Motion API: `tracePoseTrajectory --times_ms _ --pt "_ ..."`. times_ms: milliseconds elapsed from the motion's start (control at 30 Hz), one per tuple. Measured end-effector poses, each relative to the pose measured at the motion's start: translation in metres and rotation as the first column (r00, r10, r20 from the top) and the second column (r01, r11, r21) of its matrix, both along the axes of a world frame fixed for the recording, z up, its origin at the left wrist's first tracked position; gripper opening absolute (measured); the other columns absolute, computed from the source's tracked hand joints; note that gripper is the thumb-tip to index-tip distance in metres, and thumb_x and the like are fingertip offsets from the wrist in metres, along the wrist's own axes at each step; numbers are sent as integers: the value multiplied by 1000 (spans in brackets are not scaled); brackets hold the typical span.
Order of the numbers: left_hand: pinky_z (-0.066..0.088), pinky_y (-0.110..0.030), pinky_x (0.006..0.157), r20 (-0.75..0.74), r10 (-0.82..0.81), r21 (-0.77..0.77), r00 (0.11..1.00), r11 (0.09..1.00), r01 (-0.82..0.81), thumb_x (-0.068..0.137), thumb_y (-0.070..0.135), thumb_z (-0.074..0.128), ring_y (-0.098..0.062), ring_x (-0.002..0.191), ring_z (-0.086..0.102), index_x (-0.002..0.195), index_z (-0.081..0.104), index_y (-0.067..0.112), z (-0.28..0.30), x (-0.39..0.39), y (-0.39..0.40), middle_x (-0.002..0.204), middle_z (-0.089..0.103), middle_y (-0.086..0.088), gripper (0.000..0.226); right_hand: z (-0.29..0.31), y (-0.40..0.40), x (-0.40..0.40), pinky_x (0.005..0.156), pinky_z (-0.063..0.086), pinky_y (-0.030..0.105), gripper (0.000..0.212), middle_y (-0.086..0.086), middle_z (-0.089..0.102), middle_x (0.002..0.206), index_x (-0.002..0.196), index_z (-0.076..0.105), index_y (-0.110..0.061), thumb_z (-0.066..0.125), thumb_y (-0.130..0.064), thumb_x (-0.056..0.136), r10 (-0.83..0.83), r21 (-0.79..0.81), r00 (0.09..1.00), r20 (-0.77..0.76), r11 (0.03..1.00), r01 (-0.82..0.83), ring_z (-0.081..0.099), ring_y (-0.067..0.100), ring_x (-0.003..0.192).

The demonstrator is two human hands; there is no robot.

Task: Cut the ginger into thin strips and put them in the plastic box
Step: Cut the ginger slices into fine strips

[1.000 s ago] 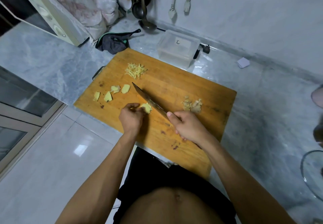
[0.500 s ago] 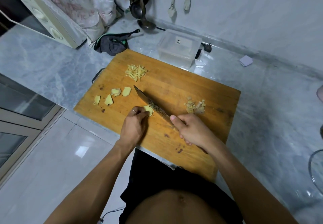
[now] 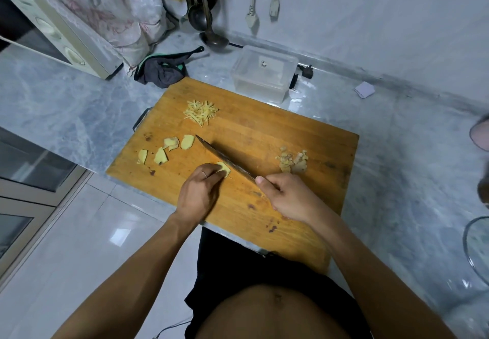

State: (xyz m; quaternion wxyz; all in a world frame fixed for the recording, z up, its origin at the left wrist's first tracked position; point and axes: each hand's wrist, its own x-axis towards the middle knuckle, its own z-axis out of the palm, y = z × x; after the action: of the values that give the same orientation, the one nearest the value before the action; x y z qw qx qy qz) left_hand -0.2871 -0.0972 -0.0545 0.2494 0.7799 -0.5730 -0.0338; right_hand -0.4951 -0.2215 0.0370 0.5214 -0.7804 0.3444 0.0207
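1. Wooden board (image 3: pixel 264 137) overhangs the surface's (image 3: pixel 79 105) near edge in front of the person; hard chopping near that corner could tip or shift it.
2. Four ginger slices (image 3: pixel 169 144) lie loose at the board's left, still whole; a sweep of the blade could knock them off that side.
3. The left hand (image 3: pixel 197 193) pins a ginger piece (image 3: pixel 224 169) under curled fingers (image 3: pixel 209 173), which touch the blade's flank; if the piece rolls or the fingertips creep out, they get cut.
4. The strips (image 3: pixel 201 111) sit in a pile at the board's far side, just short of the box (image 3: pixel 264 73), which looks empty; carried carelessly, some would scatter.
5. The knife (image 3: pixel 225 157) lies edge-down against the piece.
6. The right hand (image 3: pixel 288 197) grips its handle, forefinger along the spine; a slip there loosens control.
7. Peelings (image 3: pixel 292 160) at the right could get mixed into the strips.
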Motion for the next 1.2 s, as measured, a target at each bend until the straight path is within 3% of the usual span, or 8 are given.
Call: tracePoseTrajectory --times_ms 200,367,500,633,733,833,1100,1200 --pt "57 -36 65 -13 55 17 998 998 -55 89 7 62 -27 108 58 112 73 10 -5 -8 -2 114 67 -9 25 4 13 -1 52 25 33 50 -6 32 53 64 36 -19 40 -45 106 58 -137 998 11 989 -56 30 9 44" --pt "51 -33 53 15 119 23 993 993 -120 87 3 57 -26 103 54 108 70 11 3 -27 -4 104 64 -7 26 10 16 4 48 33 30 44 -25 55 55 79 58 -19 37 -46 106 123 -234 988 -88 962 -141 50 5 51" --pt "46 -29 55 64 93 8 994 996 -94 86 4 59 -24 104 52 105 70 10 7 -29 -2 104 64 -8 24 19 14 10 68 53 39 47 -13 65 78 113 68 -16 34 -47 107 159 -250 977 -141 949 -191 63 19 76" --pt "48 -30 61 104 69 6 992 998 -70 87 6 58 -24 107 52 110 69 9 5 -27 0 108 64 -7 25 19 14 12 69 53 38 45 -8 72 89 115 68 -19 35 -47 106 161 -279 975 -151 940 -198 64 19 82" --pt "49 -32 69 107 67 30 992 997 -70 88 8 57 -24 112 53 111 68 9 4 -27 0 112 65 -5 25 13 13 12 52 36 30 41 -23 58 60 99 66 -21 35 -46 106 134 -273 981 -141 947 -168 55 1 61" --pt "50 -33 69 96 78 40 992 996 -82 88 8 57 -24 112 52 111 68 9 4 -28 -1 110 65 -5 25 9 14 12 50 32 29 40 -16 52 55 95 64 -22 35 -47 106 122 -297 983 -136 942 -158 49 4 54" --pt "49 -32 66 82 106 13 991 994 -108 85 5 59 -24 106 53 99 69 7 3 -31 -1 102 64 -8 18 14 19 13 77 53 45 45 5 68 99 125 62 -27 30 -51 105 151 -282 971 -184 939 -199 57 29 95" --pt "48 -31 64 85 122 7 989 992 -123 83 5 60 -24 104 51 95 70 7 4 -31 -1 100 65 -8 15 17 20 15 78 52 45 43 4 67 97 123 62 -26 30 -49 106 169 -285 968 -185 934 -217 58 30 96"
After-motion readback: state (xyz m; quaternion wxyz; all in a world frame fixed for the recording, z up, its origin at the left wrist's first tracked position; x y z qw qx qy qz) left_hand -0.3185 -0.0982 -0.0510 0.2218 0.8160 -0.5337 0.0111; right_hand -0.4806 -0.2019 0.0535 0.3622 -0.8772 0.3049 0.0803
